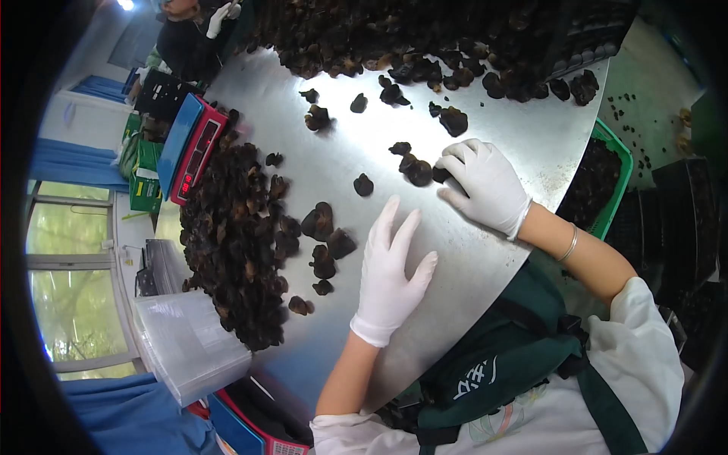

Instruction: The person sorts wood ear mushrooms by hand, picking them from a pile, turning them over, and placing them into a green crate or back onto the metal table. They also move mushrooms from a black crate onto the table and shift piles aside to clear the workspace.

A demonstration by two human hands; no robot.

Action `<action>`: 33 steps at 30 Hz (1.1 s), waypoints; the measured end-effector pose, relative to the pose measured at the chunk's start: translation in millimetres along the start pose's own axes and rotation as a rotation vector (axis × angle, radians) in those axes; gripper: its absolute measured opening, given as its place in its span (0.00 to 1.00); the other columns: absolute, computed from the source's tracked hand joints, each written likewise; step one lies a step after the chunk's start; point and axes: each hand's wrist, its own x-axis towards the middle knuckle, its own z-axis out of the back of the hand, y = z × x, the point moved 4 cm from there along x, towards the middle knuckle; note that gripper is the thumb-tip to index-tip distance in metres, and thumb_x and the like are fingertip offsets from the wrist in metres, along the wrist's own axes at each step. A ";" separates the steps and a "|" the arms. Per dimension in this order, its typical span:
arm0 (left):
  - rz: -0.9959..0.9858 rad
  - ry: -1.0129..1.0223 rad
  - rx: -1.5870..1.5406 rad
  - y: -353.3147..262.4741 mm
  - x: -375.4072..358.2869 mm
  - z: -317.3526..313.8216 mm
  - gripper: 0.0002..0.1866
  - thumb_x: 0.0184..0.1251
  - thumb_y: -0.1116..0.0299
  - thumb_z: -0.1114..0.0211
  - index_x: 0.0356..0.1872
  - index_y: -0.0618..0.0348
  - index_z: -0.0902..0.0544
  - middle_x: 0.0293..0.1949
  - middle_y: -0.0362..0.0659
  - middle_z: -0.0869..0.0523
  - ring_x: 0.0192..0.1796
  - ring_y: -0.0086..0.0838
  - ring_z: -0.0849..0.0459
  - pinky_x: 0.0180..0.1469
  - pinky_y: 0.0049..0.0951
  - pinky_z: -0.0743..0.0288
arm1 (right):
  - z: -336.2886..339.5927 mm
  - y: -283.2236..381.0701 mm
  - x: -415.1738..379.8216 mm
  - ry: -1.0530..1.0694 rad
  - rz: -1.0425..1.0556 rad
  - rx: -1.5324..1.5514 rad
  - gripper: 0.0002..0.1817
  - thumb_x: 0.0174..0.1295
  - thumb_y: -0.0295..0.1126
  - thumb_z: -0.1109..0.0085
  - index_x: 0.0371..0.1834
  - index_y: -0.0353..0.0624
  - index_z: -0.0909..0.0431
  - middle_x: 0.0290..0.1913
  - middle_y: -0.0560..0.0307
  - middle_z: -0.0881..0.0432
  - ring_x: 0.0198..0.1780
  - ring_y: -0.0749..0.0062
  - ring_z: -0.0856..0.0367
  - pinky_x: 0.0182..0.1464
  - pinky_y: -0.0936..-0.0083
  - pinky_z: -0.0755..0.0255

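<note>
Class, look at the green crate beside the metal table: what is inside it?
The green crate holds dark dried fungus pieces, like those on the metal table. The table edge and right hand hide its near part and bottom.

Red-and-blue scale at the far left edge of the metal table, beside a stack of clear plastic containers. Second scale at the near edge. Green crate off the right side, filled with dark stuff. Green boxes and windows on the left. Another person's gloved hand top left.
</note>
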 end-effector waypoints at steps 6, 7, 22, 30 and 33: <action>-0.080 0.025 0.100 19.0 28.0 27.0 0.26 0.60 0.73 0.30 0.62 0.59 0.21 0.70 0.54 0.28 0.69 0.50 0.28 0.70 0.45 0.33 | 68.9 -90.5 -40.6 -0.131 -0.150 -0.360 0.08 0.54 0.25 0.38 0.37 0.43 0.21 0.37 0.51 0.19 0.41 0.53 0.21 0.46 0.56 0.27; -0.060 0.022 0.108 26.0 24.0 32.1 0.25 0.61 0.73 0.31 0.62 0.59 0.21 0.69 0.54 0.27 0.69 0.50 0.28 0.70 0.44 0.33 | 93.0 -116.8 -53.9 -0.146 -0.229 -0.533 0.10 0.54 0.25 0.39 0.41 0.44 0.21 0.41 0.51 0.18 0.45 0.52 0.21 0.50 0.54 0.29; -0.239 0.221 0.056 -25.1 5.8 -35.3 0.23 0.58 0.68 0.32 0.56 0.61 0.20 0.63 0.56 0.25 0.68 0.52 0.28 0.72 0.53 0.37 | 18.4 -66.2 46.4 0.045 -0.236 0.315 0.11 0.56 0.26 0.36 0.42 0.39 0.21 0.41 0.50 0.18 0.42 0.54 0.19 0.47 0.63 0.25; -0.317 0.227 0.019 -21.0 1.4 -41.8 0.22 0.58 0.68 0.32 0.54 0.63 0.20 0.59 0.56 0.22 0.64 0.51 0.23 0.70 0.52 0.33 | 37.5 -18.9 33.6 0.099 -0.155 0.378 0.15 0.55 0.29 0.37 0.47 0.45 0.17 0.43 0.53 0.15 0.47 0.56 0.18 0.52 0.62 0.25; -0.433 0.216 0.022 -36.8 -3.6 -57.3 0.22 0.58 0.68 0.33 0.54 0.64 0.20 0.57 0.56 0.21 0.63 0.52 0.22 0.69 0.52 0.31 | -6.1 17.7 36.8 0.166 0.271 0.306 0.28 0.59 0.42 0.33 0.62 0.44 0.24 0.62 0.43 0.24 0.60 0.49 0.23 0.65 0.48 0.30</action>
